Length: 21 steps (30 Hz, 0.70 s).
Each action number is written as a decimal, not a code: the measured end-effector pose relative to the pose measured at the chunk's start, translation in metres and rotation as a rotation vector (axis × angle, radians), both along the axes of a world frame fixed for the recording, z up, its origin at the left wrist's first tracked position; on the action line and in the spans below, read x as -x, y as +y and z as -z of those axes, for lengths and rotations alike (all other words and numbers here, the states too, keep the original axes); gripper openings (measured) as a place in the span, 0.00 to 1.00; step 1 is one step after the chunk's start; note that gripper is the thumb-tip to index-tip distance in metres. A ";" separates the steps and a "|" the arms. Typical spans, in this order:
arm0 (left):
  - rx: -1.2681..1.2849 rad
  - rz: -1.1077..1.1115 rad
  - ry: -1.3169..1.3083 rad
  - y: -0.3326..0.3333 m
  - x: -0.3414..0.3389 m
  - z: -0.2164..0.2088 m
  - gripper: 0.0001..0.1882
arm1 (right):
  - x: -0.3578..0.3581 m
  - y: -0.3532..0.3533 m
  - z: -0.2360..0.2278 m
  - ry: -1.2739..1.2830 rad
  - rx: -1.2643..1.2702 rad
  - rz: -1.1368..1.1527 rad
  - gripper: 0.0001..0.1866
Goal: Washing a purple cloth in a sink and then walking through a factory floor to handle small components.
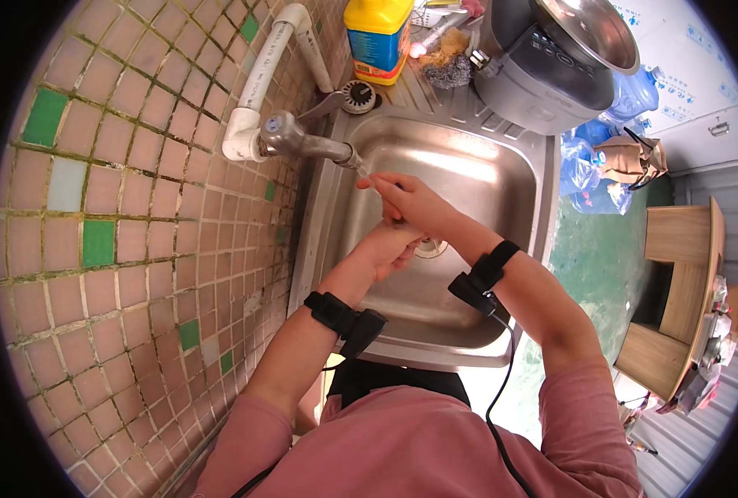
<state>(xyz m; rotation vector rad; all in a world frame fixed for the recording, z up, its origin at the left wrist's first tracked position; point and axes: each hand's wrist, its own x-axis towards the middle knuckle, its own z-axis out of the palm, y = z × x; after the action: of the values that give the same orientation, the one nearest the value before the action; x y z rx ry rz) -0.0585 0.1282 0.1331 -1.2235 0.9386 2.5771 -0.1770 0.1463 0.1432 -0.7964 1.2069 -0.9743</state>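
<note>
Both my hands meet above the metal sink basin (485, 216), just below the mouth of the tap (327, 148). My right hand (419, 205) lies across the top, its fingers stretched apart toward the spout and no object in them. Pressed against it from below is my left hand (386, 249), bent at the wrist. Its fingers are partly covered by the right hand, so their grip cannot be told. A thin trickle of water seems to fall by the right fingertips. Behind the hands the round drain (431, 247) shows in part.
A tiled wall (136, 249) with a white pipe (265, 75) borders the left. On the drainboard stand a yellow jug (377, 37), a steel scrubber (448, 73) and a grey cooker (543, 79). Cabled black bands (489, 266) circle my forearms. Blue water bottles (581, 162) stand right.
</note>
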 end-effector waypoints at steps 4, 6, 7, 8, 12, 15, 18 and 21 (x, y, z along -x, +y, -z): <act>0.234 0.038 -0.111 -0.001 0.009 0.027 0.14 | 0.002 -0.009 0.020 0.180 -0.008 0.082 0.20; 0.380 0.047 -0.163 -0.004 0.011 0.053 0.13 | -0.001 -0.015 0.022 0.272 0.001 0.103 0.20; 0.530 0.049 -0.214 -0.008 0.012 0.072 0.13 | -0.004 -0.019 0.022 0.332 -0.016 0.159 0.20; 0.533 0.037 -0.216 -0.020 0.014 0.106 0.13 | -0.008 -0.024 0.019 0.396 -0.027 0.213 0.19; 1.085 -0.082 0.128 -0.037 0.010 0.077 0.15 | 0.004 -0.028 0.049 0.506 0.228 0.427 0.19; 0.516 0.012 -0.024 -0.047 -0.004 0.005 0.20 | 0.023 -0.026 0.048 0.815 0.243 0.414 0.18; 0.289 -0.238 0.043 -0.051 -0.010 0.000 0.19 | 0.028 -0.025 0.034 0.647 0.222 0.485 0.16; -0.185 -0.540 0.207 -0.058 -0.009 -0.002 0.17 | 0.021 -0.025 0.018 0.756 0.375 0.536 0.13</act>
<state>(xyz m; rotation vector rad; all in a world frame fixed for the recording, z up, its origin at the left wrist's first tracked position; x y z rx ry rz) -0.0496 0.0706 0.1352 -1.3209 0.4149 3.1667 -0.1985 0.1217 0.1252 -1.2338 1.9887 -1.4235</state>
